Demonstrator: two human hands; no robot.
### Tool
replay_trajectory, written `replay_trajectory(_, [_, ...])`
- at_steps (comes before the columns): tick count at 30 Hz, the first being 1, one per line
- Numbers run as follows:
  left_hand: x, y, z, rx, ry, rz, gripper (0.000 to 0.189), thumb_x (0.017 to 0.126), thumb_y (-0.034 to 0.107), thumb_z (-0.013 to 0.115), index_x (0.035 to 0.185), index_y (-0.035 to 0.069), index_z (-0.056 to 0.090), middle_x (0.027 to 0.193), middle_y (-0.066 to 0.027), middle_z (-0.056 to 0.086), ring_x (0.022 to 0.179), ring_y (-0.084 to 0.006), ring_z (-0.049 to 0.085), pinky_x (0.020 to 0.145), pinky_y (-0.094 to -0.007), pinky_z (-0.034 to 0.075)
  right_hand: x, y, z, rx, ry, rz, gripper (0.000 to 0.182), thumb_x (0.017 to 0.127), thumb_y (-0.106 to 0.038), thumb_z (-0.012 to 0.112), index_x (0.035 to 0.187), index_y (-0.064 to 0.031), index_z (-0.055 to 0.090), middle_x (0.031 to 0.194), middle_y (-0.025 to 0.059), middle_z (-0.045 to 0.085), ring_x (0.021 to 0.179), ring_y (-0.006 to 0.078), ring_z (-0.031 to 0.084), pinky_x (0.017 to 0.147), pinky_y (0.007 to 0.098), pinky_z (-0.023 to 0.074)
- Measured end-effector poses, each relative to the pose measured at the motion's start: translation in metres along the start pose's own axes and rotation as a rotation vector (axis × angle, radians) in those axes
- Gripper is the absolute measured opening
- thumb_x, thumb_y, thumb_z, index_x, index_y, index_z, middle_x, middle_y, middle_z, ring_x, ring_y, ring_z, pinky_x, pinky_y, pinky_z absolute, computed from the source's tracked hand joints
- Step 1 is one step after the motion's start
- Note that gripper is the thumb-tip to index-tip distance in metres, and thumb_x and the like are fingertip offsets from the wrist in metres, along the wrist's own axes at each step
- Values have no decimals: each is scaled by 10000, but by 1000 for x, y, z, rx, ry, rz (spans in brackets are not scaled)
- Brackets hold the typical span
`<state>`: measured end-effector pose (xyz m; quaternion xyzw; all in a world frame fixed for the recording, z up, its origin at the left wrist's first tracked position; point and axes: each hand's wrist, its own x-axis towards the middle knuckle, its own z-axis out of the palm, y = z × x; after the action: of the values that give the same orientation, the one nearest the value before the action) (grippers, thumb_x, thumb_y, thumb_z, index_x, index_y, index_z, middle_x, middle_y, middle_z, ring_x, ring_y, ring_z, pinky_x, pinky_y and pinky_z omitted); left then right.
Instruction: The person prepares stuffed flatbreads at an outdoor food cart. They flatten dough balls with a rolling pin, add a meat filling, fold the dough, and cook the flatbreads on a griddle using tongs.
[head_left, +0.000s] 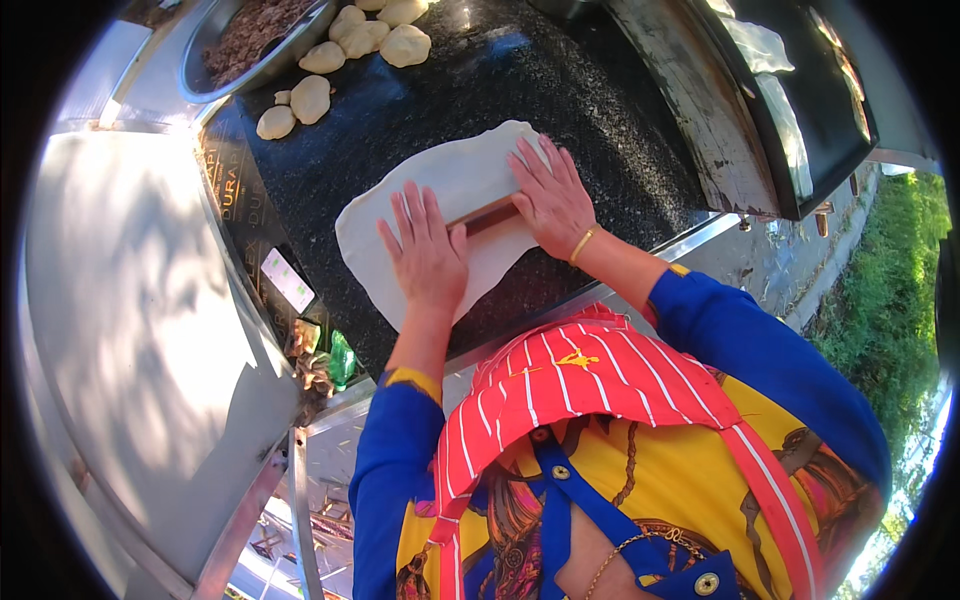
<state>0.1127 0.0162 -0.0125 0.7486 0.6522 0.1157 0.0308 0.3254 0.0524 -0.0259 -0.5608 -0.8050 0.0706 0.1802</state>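
A wide, thin sheet of dough (435, 180) lies on the dark speckled worktop (300, 187). Across its middle rests a slim wooden rolling pin (491, 215), set at a slant. My left hand (427, 247) lies palm down over the pin's left end, fingers apart and pointing away from me. Over its right end is my right hand (553, 196), also flat, with a yellow bangle at the wrist. Neither hand's fingers are wrapped around the pin; the palms hide its ends.
Several dough balls (364, 39) sit at the back left beside a metal bowl of minced filling (251, 37). A phone (288, 280) and a green bottle (342, 360) are at the left edge. A dark tray (832, 135) with thin dough pieces (784, 127) stands at the right.
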Motion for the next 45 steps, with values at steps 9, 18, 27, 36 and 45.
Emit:
replay_trajectory(9, [66,-9,26,116,-66,-62,596,1006,345,427,1519,52,353,1626,-145,236,1518,-301,173,1195,-566,45,68,32,22,-78,-31,-2,533,983,-329,494,1457,-90,442,1548,153,373,1467,333,267,1175,555,191])
replay_trajectory(18, [126,-24,23,191,39,-69,585,1005,308,411,1534,75,325,1608,-151,282,1507,-307,209,1184,-590,33,130,39,27,-63,-4,21,545,1016,-321,423,1502,-84,357,1583,155,310,1487,316,223,1200,499,178])
replay_trajectory(27, [51,0,7,88,-14,-68,624,981,236,424,1553,46,259,1637,-141,204,1525,-301,148,1196,-551,-42,63,23,13,-32,-64,17,526,1000,-316,451,1476,-94,420,1583,128,328,1486,304,241,1204,523,149])
replay_trajectory(36, [-52,36,8,-120,-17,82,477,954,172,539,1413,45,496,1511,-125,442,1457,-335,317,1191,-538,186,-45,16,-24,-9,-62,-44,486,946,-298,566,1392,-112,510,1484,101,468,1422,327,353,1170,520,255])
replay_trajectory(45, [-94,38,-15,-422,-104,163,430,889,34,555,1310,102,616,1315,-84,615,1188,-304,575,1038,-434,391,-83,18,-52,71,-283,-112,426,817,-179,710,1226,-144,595,1228,32,605,1193,243,535,1081,465,340])
